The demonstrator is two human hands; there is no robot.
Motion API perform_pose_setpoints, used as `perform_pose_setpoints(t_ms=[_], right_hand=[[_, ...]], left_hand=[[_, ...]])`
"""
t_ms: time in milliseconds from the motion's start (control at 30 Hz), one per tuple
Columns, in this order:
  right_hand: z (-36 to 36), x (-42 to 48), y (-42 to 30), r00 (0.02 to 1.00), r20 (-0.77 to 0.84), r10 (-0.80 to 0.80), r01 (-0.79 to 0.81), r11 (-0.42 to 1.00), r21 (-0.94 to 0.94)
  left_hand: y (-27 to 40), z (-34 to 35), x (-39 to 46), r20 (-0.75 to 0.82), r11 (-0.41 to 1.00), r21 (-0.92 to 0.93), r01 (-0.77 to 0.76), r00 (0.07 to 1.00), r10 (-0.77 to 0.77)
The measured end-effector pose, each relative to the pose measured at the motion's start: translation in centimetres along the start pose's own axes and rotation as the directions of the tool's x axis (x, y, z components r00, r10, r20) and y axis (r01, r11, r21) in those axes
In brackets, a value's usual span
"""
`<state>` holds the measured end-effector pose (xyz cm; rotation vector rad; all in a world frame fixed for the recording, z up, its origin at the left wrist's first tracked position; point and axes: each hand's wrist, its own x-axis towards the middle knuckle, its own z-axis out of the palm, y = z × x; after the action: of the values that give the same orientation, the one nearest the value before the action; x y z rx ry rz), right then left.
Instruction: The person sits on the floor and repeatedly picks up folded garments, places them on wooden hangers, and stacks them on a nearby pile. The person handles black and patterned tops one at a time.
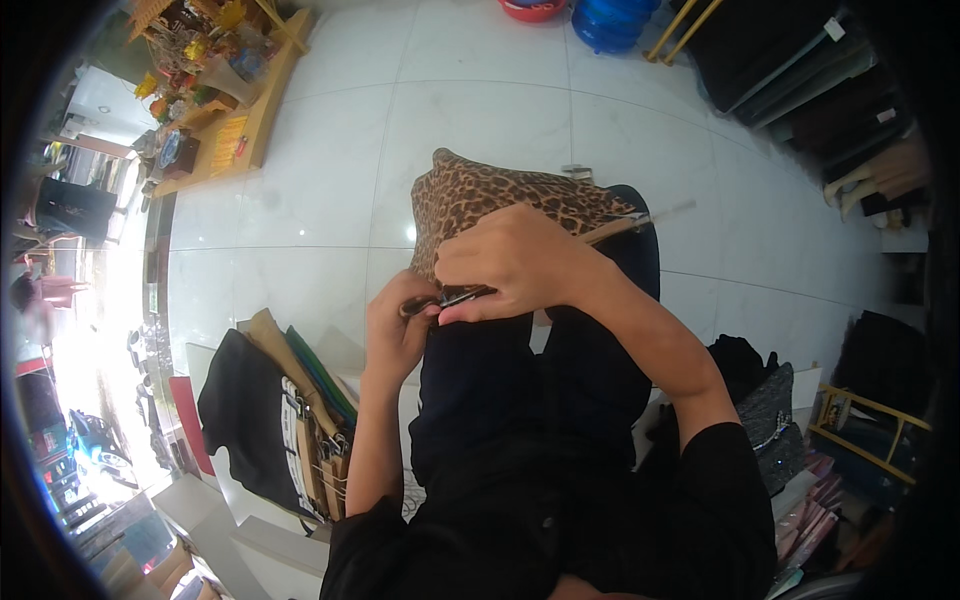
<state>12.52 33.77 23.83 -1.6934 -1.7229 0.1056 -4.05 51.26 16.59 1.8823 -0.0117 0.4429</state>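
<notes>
A leopard-print fabric garment (480,187) hangs over my knees, its gathered edge pinched between my two hands. My left hand (401,311) grips a folded dark edge of it. My right hand (502,259) curls over the cloth beside it, thumb extended along a small dark metal clip or fastener (466,296); the exact kind cannot be told. A clip hanger with a wooden bar (609,229) sticks out to the right from behind my right hand, partly hidden and blurred at its end.
Clothes on wooden clip hangers (251,412) lie at my left. Dark sequined cloth (769,420) is at my right. A wooden display stand (262,127) with artificial flowers is upper left, garment racks (795,75) upper right, and a blue water bottle (611,26) and red basin (532,9) at the top.
</notes>
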Motion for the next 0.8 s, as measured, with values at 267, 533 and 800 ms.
perform_pose_setpoints(t_ms=[267, 533, 800], right_hand=[[-3.5, 0.1, 0.7, 0.963, -0.224, 0.151, -0.163, 0.986, -0.038], [3.7, -0.4, -0.3, 0.977, -0.164, 0.138, -0.157, 0.981, -0.111], [0.3, -11.4, -2.7, 0.911, -0.410, 0.042, -0.159, 0.953, -0.256]], left_hand=[[-2.2, 1.9, -3.1, -0.133, 0.961, -0.195, 0.197, 0.965, -0.225], [-3.1, 1.4, -2.9, -0.153, 0.979, -0.111, 0.171, 0.970, -0.187], [-3.6, 0.4, -3.1, -0.168, 0.928, -0.150, 0.342, 0.916, -0.365]])
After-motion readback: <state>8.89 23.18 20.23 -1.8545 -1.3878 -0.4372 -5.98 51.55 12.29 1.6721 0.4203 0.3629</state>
